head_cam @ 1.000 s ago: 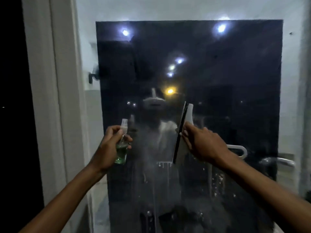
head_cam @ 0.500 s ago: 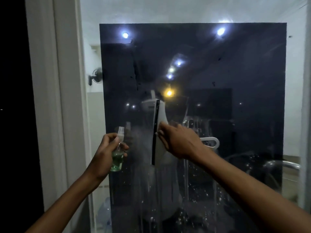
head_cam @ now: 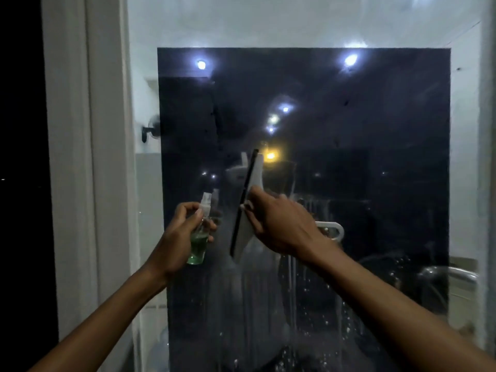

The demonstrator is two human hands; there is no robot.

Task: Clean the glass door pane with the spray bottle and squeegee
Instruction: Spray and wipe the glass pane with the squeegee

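The wiping step looks under way; the left hand [head_cam: 178, 236] wraps its fingers round the spray bottle [head_cam: 200, 232], which has green liquid only in its bottom part; the right hand [head_cam: 279, 224] holds the squeegee [head_cam: 249, 200] standing tall against the glass door pane [head_cam: 375, 157]; next, I think, it should slide sideways over the drops low down.

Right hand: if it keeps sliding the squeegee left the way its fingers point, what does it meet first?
Probably the spray bottle gripped in the left hand. The right hand holds the squeegee, blade edge leftward, with wet glass between them. Depth is unclear; the bottle may sit nearer the camera.
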